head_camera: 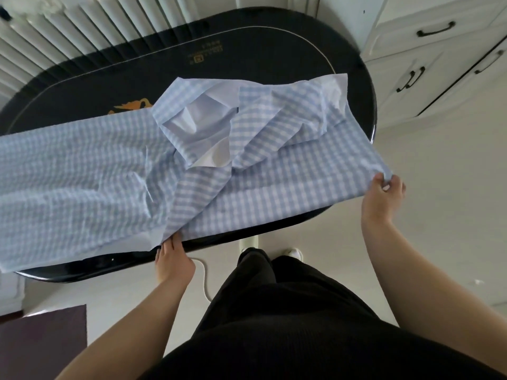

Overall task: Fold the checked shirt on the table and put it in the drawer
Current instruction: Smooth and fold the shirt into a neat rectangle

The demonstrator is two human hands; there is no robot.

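A light blue and white checked shirt [82,174] lies spread across the black oval table [247,50], with its collar and a rumpled sleeve bunched near the middle. My left hand [172,259] pinches the shirt's edge at the table's near rim. Off the table's right end, my right hand [384,193] grips a corner of the shirt and holds it slightly lifted. The white cabinet with drawers [436,31] and dark handles stands at the upper right, its drawers shut.
A white radiator [55,31] runs behind the table at the upper left. A white cable [204,281] trails on the pale floor under the table's near edge. A dark mat [41,344] lies at the lower left. My legs in black clothing stand close to the table.
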